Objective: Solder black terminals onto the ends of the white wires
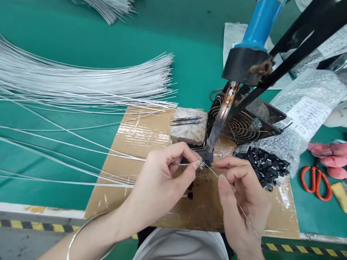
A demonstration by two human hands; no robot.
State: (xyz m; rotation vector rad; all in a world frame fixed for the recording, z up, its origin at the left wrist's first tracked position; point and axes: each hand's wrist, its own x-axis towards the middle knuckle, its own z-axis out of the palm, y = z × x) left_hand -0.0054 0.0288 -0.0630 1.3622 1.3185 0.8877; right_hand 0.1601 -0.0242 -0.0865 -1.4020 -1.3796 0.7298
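Note:
My left hand (pixel 163 179) is closed in a pinch at the end of a thin white wire (pixel 127 156), just left of the soldering iron's tip. What else the fingertips may hold is too small to make out. My right hand (pixel 243 200) grips a thin strand of solder wire (pixel 212 171), whose far end reaches toward the left fingertips and whose tail hangs below the palm. Between and above both hands, the soldering iron (pixel 221 122) points downward, clamped in a black holder with a blue handle (pixel 258 25).
Brown cardboard (pixel 111 198) lies under my hands. A big bundle of white wires (pixel 86 81) spreads at left. Bits rest on a pale block (pixel 187 134). Nearby are a black fan (pixel 242 123), a pile of small black parts (pixel 263 167), bubble-wrap bags (pixel 320 89) and red-handled scissors (pixel 315 184).

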